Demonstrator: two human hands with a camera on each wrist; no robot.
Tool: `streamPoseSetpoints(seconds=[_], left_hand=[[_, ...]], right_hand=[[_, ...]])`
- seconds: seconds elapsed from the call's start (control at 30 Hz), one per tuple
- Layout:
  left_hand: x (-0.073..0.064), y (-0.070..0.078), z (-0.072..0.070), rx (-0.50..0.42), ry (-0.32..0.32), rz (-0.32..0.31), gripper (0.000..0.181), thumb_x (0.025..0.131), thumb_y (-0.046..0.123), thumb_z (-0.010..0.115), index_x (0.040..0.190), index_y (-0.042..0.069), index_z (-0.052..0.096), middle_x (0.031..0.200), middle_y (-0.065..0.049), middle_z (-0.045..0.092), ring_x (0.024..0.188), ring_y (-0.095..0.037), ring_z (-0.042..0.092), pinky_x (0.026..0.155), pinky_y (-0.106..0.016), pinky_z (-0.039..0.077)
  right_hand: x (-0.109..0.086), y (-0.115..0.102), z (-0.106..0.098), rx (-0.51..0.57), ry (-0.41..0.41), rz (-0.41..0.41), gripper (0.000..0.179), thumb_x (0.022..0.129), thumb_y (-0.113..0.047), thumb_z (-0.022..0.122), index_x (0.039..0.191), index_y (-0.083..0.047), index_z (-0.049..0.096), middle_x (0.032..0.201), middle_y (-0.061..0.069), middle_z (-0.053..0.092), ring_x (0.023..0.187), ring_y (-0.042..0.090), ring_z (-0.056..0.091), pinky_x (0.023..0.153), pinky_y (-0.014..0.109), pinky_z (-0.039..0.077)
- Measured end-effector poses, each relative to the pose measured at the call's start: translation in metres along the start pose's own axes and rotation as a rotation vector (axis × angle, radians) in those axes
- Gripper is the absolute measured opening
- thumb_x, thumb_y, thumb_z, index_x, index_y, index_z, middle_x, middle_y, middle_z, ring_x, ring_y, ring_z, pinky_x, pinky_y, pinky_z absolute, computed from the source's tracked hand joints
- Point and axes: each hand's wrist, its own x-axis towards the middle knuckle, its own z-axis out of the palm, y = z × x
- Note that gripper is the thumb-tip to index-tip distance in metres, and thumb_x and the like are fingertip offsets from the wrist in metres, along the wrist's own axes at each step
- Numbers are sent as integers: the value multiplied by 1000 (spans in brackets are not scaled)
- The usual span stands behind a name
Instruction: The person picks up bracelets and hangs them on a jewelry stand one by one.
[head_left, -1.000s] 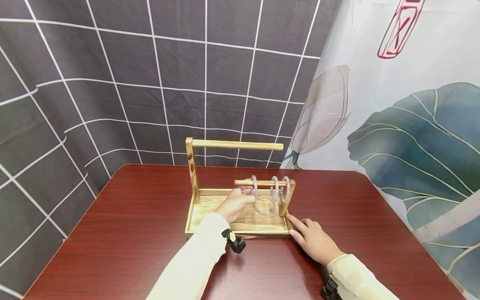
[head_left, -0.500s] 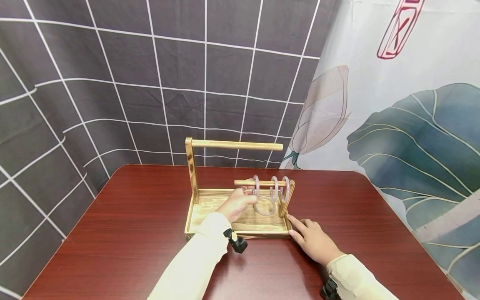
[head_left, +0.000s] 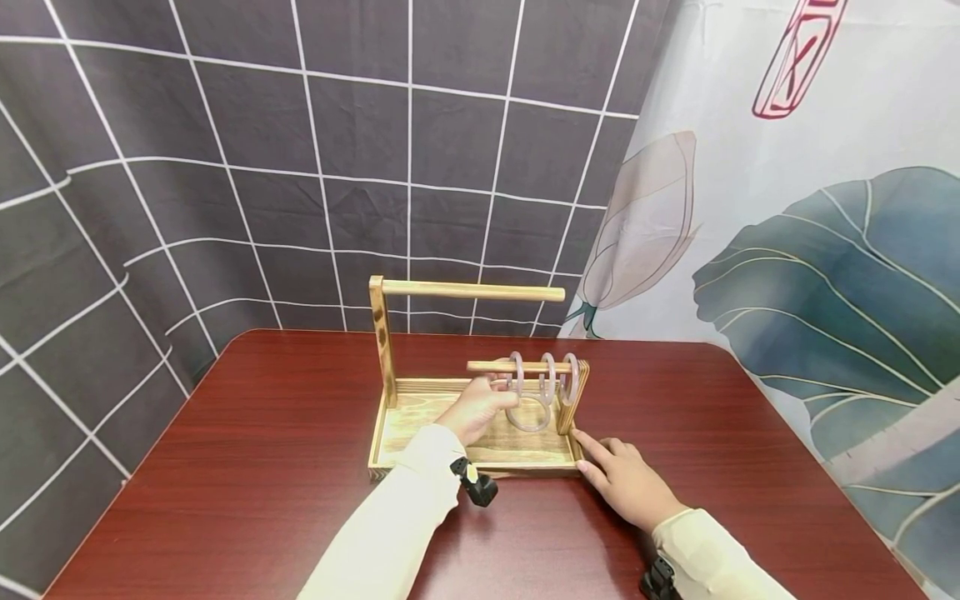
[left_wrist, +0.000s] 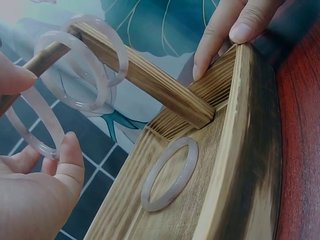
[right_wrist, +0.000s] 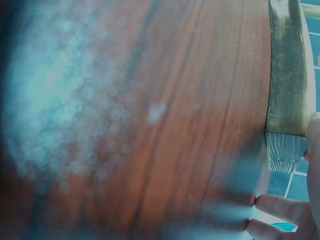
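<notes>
My left hand [head_left: 480,408] pinches a pale translucent bangle [left_wrist: 42,120] that hangs around the short lower bar [head_left: 487,366] of a wooden rack. Two more bangles [head_left: 549,378] hang on that bar nearer its upright post [left_wrist: 150,75]. Another bangle [left_wrist: 170,174] lies flat in the rack's wooden tray [head_left: 442,457], below the bar. My right hand [head_left: 630,483] rests at the tray's right end, its fingers [left_wrist: 220,37] on the rim in the left wrist view. In the right wrist view, part of that hand shows beside the tray's corner [right_wrist: 287,100].
A taller post [head_left: 384,342] at the tray's left end carries a long upper bar [head_left: 472,290], with no bangles on it. The rack stands on a reddish-brown table [head_left: 285,433]. Behind hang a grey grid-patterned curtain [head_left: 360,208] and a white cloth with leaf prints [head_left: 840,250].
My left hand has slid slightly right along the lower bar, bringing its bangle nearer the other two. My right hand has stayed at the tray's end.
</notes>
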Motion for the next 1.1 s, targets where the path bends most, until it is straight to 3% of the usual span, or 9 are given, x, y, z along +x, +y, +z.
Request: streamPoseSetpoints(seconds=[0.17,0.3,0.63,0.83,1.1], left_hand=[[1,0,3,20,5,-1,59,66,-7,54,124,-12,44,108,-9,49,95,-16,46,83,-24,41],[2,-1,5,24,4,6,52,67,-7,53,118,-11,47,102,-8,50,91,-14,46,86,-25,38],[3,-1,7,6,-17,32,57,66,-8,51,123,-9,48,100,-6,50,92,-15,47,89,-26,35],[4,-1,9,-9,-16,23,69,66,-8,51,134,-5,44,108,-7,49,94,-14,48,89,-26,36],[5,-2,9,6,-26,13,60,66,-7,53,126,-9,46,110,-10,48,100,-19,46,95,-30,37]], right_hand=[[0,0,-1,3,-4,4,47,97,-36,53,142,-20,49,118,18,56,111,40,52,90,56,46],[0,0,0,4,-7,7,48,97,-36,53,142,-21,49,119,17,56,112,40,52,90,56,46],[0,1,1,-3,4,0,47,97,-35,54,142,-20,49,117,17,57,110,40,52,90,56,46],[0,2,2,-1,-13,8,48,98,-37,52,143,-21,48,119,18,56,112,41,51,90,57,46],[0,3,2,-6,-19,12,48,98,-39,51,143,-22,48,120,17,56,113,40,51,91,56,45]])
